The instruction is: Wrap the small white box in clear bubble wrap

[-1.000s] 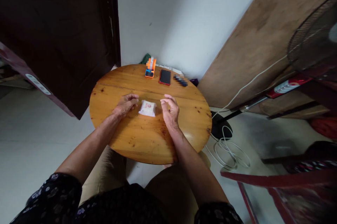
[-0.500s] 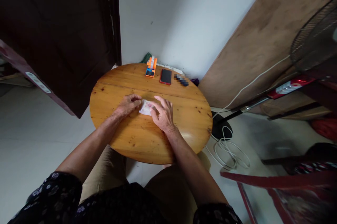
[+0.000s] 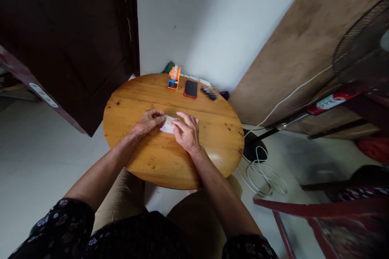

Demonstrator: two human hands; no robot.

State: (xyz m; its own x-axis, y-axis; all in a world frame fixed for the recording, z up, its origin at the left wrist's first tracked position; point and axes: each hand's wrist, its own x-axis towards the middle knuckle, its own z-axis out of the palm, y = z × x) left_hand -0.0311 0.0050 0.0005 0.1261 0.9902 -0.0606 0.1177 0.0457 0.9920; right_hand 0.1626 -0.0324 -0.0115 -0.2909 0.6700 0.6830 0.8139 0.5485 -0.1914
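Observation:
A small white packet with red print (image 3: pixel 167 124) lies on the round wooden table (image 3: pixel 152 153), between my two hands. My left hand (image 3: pixel 150 120) pinches the packet's upper left edge between thumb and fingers. At its right edge, my right hand (image 3: pixel 187 131) has thumb and forefinger closed on the packet, with the other fingers bent and raised over the tabletop. The fingers cover part of the packet's right side.
Along the table's far edge stand an orange tape dispenser (image 3: pixel 174 78), a red-edged phone (image 3: pixel 191 88) and a dark, blurred-out item (image 3: pixel 208 92). A white wall is behind. To the right are a standing fan (image 3: pixel 361 44), a coiled white cable (image 3: pixel 264 178) and a red chair (image 3: pixel 304 207).
My right forefinger has come down slightly to the left, over more of the packet's red print. My left hand holds almost the same place.

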